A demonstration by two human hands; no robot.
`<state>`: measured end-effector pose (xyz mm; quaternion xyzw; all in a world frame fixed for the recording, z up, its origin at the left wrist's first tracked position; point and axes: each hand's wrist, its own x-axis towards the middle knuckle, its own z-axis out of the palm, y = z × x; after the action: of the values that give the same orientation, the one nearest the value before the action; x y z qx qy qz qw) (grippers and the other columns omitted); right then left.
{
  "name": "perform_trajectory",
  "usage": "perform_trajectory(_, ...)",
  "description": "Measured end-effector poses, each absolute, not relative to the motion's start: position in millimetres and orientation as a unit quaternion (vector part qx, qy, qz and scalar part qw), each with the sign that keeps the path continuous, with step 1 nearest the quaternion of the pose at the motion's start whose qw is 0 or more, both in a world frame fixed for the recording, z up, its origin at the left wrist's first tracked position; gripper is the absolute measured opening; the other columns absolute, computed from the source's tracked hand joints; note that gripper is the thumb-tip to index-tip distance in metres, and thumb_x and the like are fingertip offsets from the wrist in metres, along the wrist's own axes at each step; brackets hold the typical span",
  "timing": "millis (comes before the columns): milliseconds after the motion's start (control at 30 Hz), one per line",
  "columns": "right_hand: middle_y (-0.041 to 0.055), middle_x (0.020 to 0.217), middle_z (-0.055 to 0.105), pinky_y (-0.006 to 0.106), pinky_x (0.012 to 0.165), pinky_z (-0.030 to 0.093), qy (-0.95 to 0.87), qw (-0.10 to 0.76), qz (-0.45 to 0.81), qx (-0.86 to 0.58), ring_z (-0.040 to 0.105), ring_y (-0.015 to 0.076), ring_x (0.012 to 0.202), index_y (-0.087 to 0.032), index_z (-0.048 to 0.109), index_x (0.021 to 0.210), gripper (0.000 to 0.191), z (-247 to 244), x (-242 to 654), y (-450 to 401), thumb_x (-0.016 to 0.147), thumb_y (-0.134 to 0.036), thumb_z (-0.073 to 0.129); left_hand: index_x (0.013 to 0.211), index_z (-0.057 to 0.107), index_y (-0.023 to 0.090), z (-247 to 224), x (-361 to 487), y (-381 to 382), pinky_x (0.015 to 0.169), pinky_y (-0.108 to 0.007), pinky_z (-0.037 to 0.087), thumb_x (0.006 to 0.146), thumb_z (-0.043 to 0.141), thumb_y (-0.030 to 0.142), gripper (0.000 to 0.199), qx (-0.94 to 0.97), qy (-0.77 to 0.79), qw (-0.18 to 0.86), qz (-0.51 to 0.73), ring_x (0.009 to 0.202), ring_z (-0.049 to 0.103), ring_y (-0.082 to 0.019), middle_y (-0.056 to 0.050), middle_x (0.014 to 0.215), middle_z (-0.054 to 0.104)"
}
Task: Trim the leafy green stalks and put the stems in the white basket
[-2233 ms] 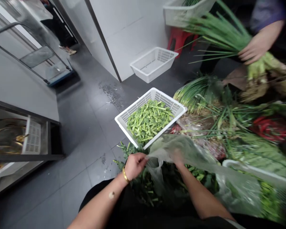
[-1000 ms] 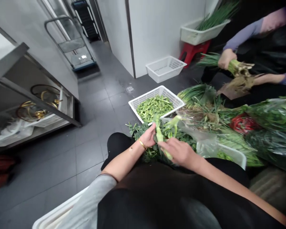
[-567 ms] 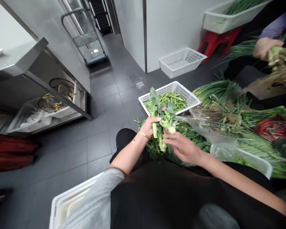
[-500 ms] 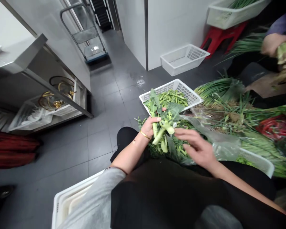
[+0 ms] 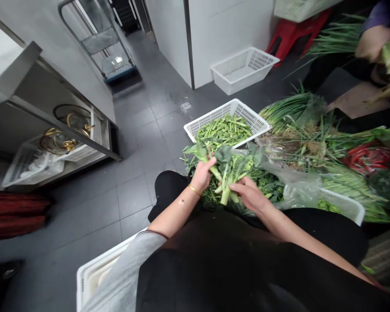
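My left hand (image 5: 203, 176) is closed round thick-stemmed leafy green stalks (image 5: 200, 152) with broad leaves. My right hand (image 5: 251, 195) pinches more leafy green stalks (image 5: 225, 194) by their pale stems. The stems cross between the two hands, close together over my lap. Beneath and beside them lies a heap of leafy greens (image 5: 269, 184), partly hidden by my hands. Just beyond is a white perforated basket (image 5: 259, 125) holding a pile of cut green pieces (image 5: 226, 131).
Spring onions (image 5: 284, 110) and a clear plastic bag (image 5: 300, 190) lie at the right. Another white basket (image 5: 242, 73) stands by the wall beside a red stool (image 5: 294, 34). A co-worker's hand (image 5: 373, 43) grips a green bunch. A trolley (image 5: 117, 69) and steel shelving (image 5: 112, 143) are at left.
My right hand, open and beside the stalks before, has come in and closed on the stems. The stalks have lowered and fanned apart. My view has shifted slightly.
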<state>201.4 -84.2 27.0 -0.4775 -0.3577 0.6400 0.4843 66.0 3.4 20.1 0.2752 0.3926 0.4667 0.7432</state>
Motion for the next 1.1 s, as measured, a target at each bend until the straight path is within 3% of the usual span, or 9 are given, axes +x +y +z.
perform_trajectory(133, 0.0037, 0.081, 0.069, 0.032, 0.061, 0.054, -0.428, 0.501, 0.582, -0.477, 0.065, 0.0194, 0.068, -0.02, 0.056, 0.086, 0.034, 35, 212, -65, 0.065, -0.042, 0.072, 0.101, 0.061, 0.012, 16, 28, 14, 0.083, -0.039, 0.051, 0.079, 0.054, 0.027, 0.028, 0.165, 0.409, 0.756, 0.484, 0.094, 0.066, -0.024, -0.011, 0.091, 0.069)
perform_trajectory(267, 0.0079, 0.094, 0.069, 0.038, 0.071, 0.055, -0.521, 0.458, 0.51, -0.509, 0.066, 0.0231, 0.082, -0.019, 0.055, 0.101, 0.042, 31, 201, -50, 0.074, -0.049, 0.064, 0.098, 0.064, 0.009, 9, 22, 2, 0.077, -0.036, 0.052, 0.078, 0.059, 0.033, 0.031, 0.225, 0.382, 0.805, 0.395, 0.083, 0.068, -0.024, -0.013, 0.088, 0.071)
perform_trajectory(467, 0.035, 0.125, 0.051, 0.056, 0.1, 0.037, -0.699, 0.272, 0.175, -0.638, 0.045, 0.0427, 0.124, 0.001, 0.052, 0.118, 0.074, 15, 174, -45, 0.081, -0.064, 0.048, 0.091, 0.064, 0.014, -10, 57, -21, 0.079, -0.033, 0.051, 0.074, 0.066, 0.045, 0.036, 0.204, 0.328, 0.843, 0.374, 0.088, 0.068, -0.023, -0.008, 0.079, 0.071)
perform_trajectory(567, 0.0314, 0.12, 0.057, 0.06, 0.104, 0.03, -0.751, 0.195, 0.109, -0.622, 0.041, 0.0436, 0.126, 0.0, 0.053, 0.119, 0.08, 22, 184, -43, 0.078, -0.068, 0.049, 0.082, 0.063, 0.013, -15, 52, -23, 0.075, -0.035, 0.052, 0.065, 0.072, 0.038, 0.032, 0.184, 0.316, 0.877, 0.312, 0.08, 0.068, -0.024, -0.007, 0.072, 0.069)
perform_trajectory(633, 0.0275, 0.118, 0.06, 0.056, 0.101, 0.036, -0.763, 0.179, 0.134, -0.606, 0.048, 0.0412, 0.122, -0.003, 0.054, 0.12, 0.079, 32, 197, -42, 0.076, -0.069, 0.05, 0.077, 0.062, 0.013, -14, 47, -23, 0.072, -0.034, 0.052, 0.06, 0.074, 0.035, 0.03, 0.185, 0.305, 0.886, 0.296, 0.072, 0.067, -0.023, -0.007, 0.067, 0.068)
perform_trajectory(733, 0.0149, 0.112, 0.065, 0.043, 0.086, 0.049, -0.744, 0.232, 0.213, -0.589, 0.062, 0.0296, 0.101, -0.016, 0.058, 0.117, 0.058, 48, 216, -41, 0.084, -0.062, 0.045, 0.081, 0.062, 0.013, -5, 43, -24, 0.07, -0.036, 0.051, 0.057, 0.074, 0.028, 0.03, 0.231, 0.286, 0.875, 0.315, 0.071, 0.067, -0.025, -0.007, 0.069, 0.068)
perform_trajectory(900, 0.001, 0.065, 0.059, 0.033, 0.064, 0.051, -0.65, 0.352, 0.25, -0.625, 0.058, 0.0186, 0.065, -0.02, 0.062, 0.073, 0.039, 56, 212, -42, 0.081, -0.057, 0.055, 0.094, 0.06, 0.014, 4, 43, -26, 0.081, -0.043, 0.05, 0.054, 0.071, 0.021, 0.041, 0.28, 0.262, 0.861, 0.334, 0.087, 0.067, -0.029, -0.008, 0.084, 0.07)
perform_trajectory(967, 0.0018, 0.071, 0.06, 0.033, 0.067, 0.051, -0.638, 0.405, 0.265, -0.598, 0.059, 0.0184, 0.07, -0.019, 0.063, 0.073, 0.035, 57, 204, -45, 0.083, -0.052, 0.055, 0.089, 0.059, 0.014, 1, 42, -25, 0.083, -0.046, 0.05, 0.054, 0.068, 0.024, 0.038, 0.257, 0.267, 0.86, 0.35, 0.089, 0.066, -0.03, -0.009, 0.084, 0.07)
perform_trajectory(1100, 0.0074, 0.111, 0.06, 0.039, 0.091, 0.047, -0.626, 0.502, 0.201, -0.562, 0.056, 0.0239, 0.107, -0.022, 0.068, 0.096, 0.027, 67, 200, -53, 0.086, -0.042, 0.054, 0.083, 0.058, 0.014, -5, 37, -21, 0.083, -0.051, 0.048, 0.053, 0.063, 0.033, 0.036, 0.215, 0.265, 0.872, 0.35, 0.091, 0.066, -0.034, -0.012, 0.081, 0.069)
